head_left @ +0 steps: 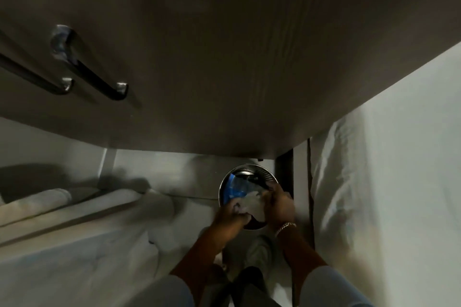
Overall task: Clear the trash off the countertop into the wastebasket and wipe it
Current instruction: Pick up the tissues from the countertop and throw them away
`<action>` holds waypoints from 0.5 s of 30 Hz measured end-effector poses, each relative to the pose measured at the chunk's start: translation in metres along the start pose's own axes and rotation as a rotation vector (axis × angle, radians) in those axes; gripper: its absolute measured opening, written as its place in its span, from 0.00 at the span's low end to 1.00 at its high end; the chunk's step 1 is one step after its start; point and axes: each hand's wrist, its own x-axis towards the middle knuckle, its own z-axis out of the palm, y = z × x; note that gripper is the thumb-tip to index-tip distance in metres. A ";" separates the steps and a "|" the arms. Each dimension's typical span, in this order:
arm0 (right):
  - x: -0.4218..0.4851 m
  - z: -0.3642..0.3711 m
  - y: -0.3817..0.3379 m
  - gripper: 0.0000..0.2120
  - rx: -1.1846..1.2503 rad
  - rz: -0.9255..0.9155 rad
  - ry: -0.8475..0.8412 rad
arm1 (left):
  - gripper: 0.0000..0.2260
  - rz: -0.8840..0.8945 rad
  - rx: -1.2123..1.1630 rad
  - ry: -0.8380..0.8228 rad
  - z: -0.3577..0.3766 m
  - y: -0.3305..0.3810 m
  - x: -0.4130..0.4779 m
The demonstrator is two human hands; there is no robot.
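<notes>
Head view: both hands over the round steel wastebasket (249, 177) on the floor. Left hand (230, 214) and right hand (280, 203) pinch crumpled pale trash (250, 203) at its rim — disposal step. Next, likely: release, return to wipe the countertop, not in view.

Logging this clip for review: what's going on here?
A person is bent over a round metal wastebasket on the floor. Both hands, left hand and right hand, hold crumpled pale trash over its mouth. Something blue is already inside. No countertop is in view; the picture is dim and blurred.
</notes>
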 end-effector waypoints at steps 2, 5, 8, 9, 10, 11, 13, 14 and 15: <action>0.000 0.003 -0.001 0.13 0.027 -0.002 0.025 | 0.23 0.004 -0.070 -0.002 -0.003 -0.005 -0.009; -0.015 -0.018 -0.025 0.11 0.149 0.048 0.064 | 0.18 0.064 -0.091 0.042 -0.014 0.007 -0.039; -0.053 -0.064 -0.073 0.08 0.360 0.058 0.090 | 0.20 0.153 -0.143 0.114 -0.028 0.042 -0.095; -0.070 -0.085 -0.094 0.07 0.417 0.029 0.103 | 0.19 0.215 -0.155 0.139 -0.035 0.059 -0.120; -0.087 -0.105 -0.116 0.06 0.423 -0.026 0.113 | 0.17 0.286 -0.166 0.149 -0.042 0.076 -0.148; -0.105 -0.122 -0.133 0.05 0.404 -0.074 0.108 | 0.15 0.350 -0.184 0.137 -0.047 0.090 -0.174; -0.140 -0.165 -0.185 0.08 0.468 -0.144 0.097 | 0.14 0.506 -0.205 0.102 -0.070 0.130 -0.237; -0.155 -0.183 -0.210 0.09 0.515 -0.191 0.082 | 0.14 0.582 -0.222 0.093 -0.084 0.149 -0.266; -0.168 -0.199 -0.236 0.10 0.574 -0.237 0.079 | 0.14 0.667 -0.239 0.097 -0.101 0.169 -0.292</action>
